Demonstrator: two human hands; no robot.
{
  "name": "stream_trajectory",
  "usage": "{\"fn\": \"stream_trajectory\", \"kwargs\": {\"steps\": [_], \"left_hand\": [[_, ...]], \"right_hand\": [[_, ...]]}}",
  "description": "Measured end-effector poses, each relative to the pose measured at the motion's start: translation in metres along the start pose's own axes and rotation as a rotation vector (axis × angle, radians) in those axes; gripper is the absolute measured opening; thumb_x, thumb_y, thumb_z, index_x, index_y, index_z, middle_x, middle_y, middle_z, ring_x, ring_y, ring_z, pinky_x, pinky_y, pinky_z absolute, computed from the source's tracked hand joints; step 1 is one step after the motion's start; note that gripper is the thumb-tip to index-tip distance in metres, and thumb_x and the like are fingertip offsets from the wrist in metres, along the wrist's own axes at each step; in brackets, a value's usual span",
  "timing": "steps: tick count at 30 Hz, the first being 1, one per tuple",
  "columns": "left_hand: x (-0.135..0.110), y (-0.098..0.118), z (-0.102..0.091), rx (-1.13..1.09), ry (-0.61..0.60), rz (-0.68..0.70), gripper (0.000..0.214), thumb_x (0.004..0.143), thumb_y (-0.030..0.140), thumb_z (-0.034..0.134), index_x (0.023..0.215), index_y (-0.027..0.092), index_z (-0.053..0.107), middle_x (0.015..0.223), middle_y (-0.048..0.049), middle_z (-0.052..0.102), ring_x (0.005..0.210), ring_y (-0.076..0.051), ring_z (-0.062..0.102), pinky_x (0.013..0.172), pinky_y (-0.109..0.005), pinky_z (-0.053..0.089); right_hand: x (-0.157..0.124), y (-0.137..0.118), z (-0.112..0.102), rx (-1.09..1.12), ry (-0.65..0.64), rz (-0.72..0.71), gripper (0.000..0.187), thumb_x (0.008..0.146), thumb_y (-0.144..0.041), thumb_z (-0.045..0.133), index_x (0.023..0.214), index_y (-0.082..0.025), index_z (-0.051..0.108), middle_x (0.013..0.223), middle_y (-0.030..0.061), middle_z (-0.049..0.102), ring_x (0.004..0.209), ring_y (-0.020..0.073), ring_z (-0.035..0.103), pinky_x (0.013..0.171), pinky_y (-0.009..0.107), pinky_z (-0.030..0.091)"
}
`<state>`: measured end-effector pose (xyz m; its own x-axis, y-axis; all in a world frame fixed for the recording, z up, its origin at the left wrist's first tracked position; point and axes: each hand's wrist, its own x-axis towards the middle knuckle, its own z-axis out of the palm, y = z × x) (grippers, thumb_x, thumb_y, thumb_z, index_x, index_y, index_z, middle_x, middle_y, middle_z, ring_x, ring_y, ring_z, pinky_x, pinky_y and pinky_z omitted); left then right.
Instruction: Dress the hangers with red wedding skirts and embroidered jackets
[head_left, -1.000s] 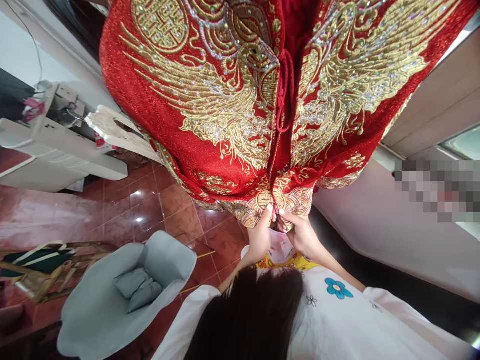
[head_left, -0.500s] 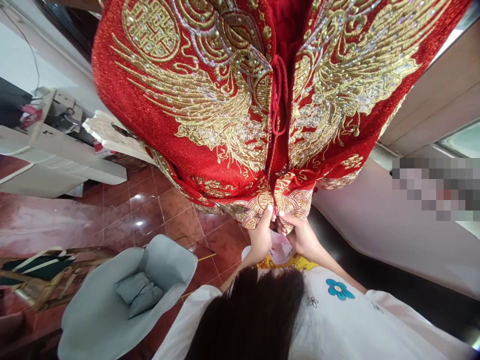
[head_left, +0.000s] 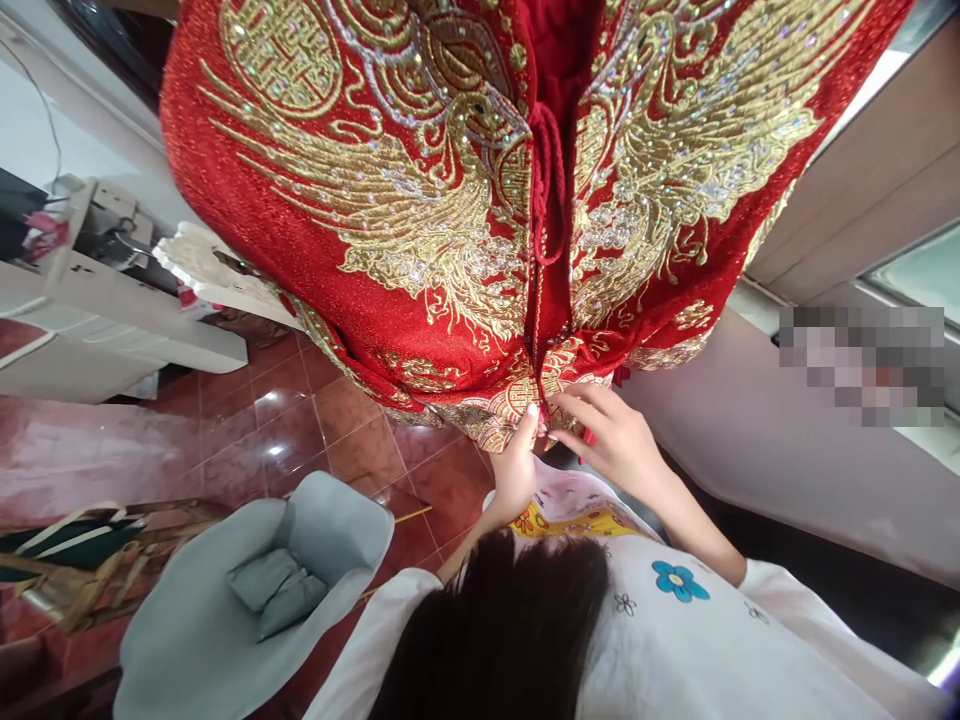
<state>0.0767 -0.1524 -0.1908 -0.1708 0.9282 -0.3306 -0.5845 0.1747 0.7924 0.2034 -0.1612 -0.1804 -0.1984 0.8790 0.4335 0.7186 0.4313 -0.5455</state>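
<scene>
A red jacket (head_left: 420,340) with gold embroidered birds and sparkling stones hangs in front of me, its front edges parted at the top. A red looped cord (head_left: 553,190) dangles along the opening. My left hand (head_left: 516,465) is closed on the patterned hem beside the bottom of the opening, thumb on top and fingers behind the cloth. Across the opening, my right hand (head_left: 611,435) shows its back, with index finger and thumb apart and their tips at the hem's edge. The small fastening between the hands is too tiny to make out.
A grey chair (head_left: 202,590) with a cushion (head_left: 277,590) stands at lower left on red tiles (head_left: 360,420). White furniture (head_left: 127,310) lines the left side. Dark hair (head_left: 495,640) and a white flowered shirt (head_left: 675,650) fill the bottom.
My right hand has loosened its pinch on the hem, moved slightly right and up, and turned its back into view. My left hand keeps its hold. The view has shifted slightly.
</scene>
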Motion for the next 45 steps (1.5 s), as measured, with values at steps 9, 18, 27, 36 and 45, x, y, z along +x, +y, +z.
{"fn": "stream_trajectory", "kwargs": {"steps": [9,18,27,36,45], "left_hand": [[0.000,0.000,-0.005,0.031,-0.041,0.014,0.031,0.073,0.022,0.073,0.103,0.017,0.066,0.108,-0.0043,0.066,0.098,-0.013,0.060,0.090,-0.027,0.046],[0.003,-0.006,-0.011,0.035,-0.041,-0.026,0.030,0.073,0.027,0.072,0.100,0.016,0.067,0.103,-0.0040,0.067,0.098,-0.015,0.061,0.094,-0.030,0.045],[0.001,0.000,-0.008,0.031,-0.010,-0.106,0.021,0.069,0.026,0.075,0.087,0.019,0.067,0.082,0.0012,0.069,0.074,-0.012,0.064,0.084,-0.030,0.050],[0.002,0.014,0.003,-0.053,0.046,0.033,0.020,0.065,0.022,0.076,0.081,0.017,0.068,0.083,-0.0001,0.070,0.082,-0.012,0.065,0.086,-0.027,0.049],[0.001,0.023,0.004,-0.039,-0.024,-0.146,0.018,0.066,0.027,0.076,0.078,0.017,0.068,0.076,0.0006,0.070,0.075,-0.012,0.066,0.089,-0.030,0.048]], "right_hand": [[0.009,0.009,0.021,0.020,0.119,-0.251,0.013,0.086,-0.019,0.058,0.096,-0.013,0.063,0.088,0.0086,0.065,0.080,0.0174,0.062,0.070,0.030,0.055],[0.007,0.014,0.020,0.122,0.040,-0.233,0.014,0.089,-0.021,0.054,0.100,-0.015,0.062,0.091,0.0085,0.066,0.084,0.0169,0.064,0.074,0.032,0.056],[0.011,0.017,0.017,0.058,0.124,-0.264,0.010,0.088,-0.013,0.053,0.090,-0.014,0.062,0.087,0.0083,0.067,0.079,0.0158,0.064,0.070,0.028,0.055],[-0.013,-0.003,0.029,-0.048,0.075,-0.306,0.019,0.087,-0.006,0.044,0.085,-0.013,0.062,0.080,0.0087,0.066,0.071,0.0166,0.059,0.062,0.028,0.050],[-0.019,0.002,0.023,0.302,0.307,0.068,0.006,0.085,-0.013,0.057,0.083,-0.018,0.060,0.078,0.0023,0.064,0.070,0.0119,0.061,0.064,0.024,0.050]]}}
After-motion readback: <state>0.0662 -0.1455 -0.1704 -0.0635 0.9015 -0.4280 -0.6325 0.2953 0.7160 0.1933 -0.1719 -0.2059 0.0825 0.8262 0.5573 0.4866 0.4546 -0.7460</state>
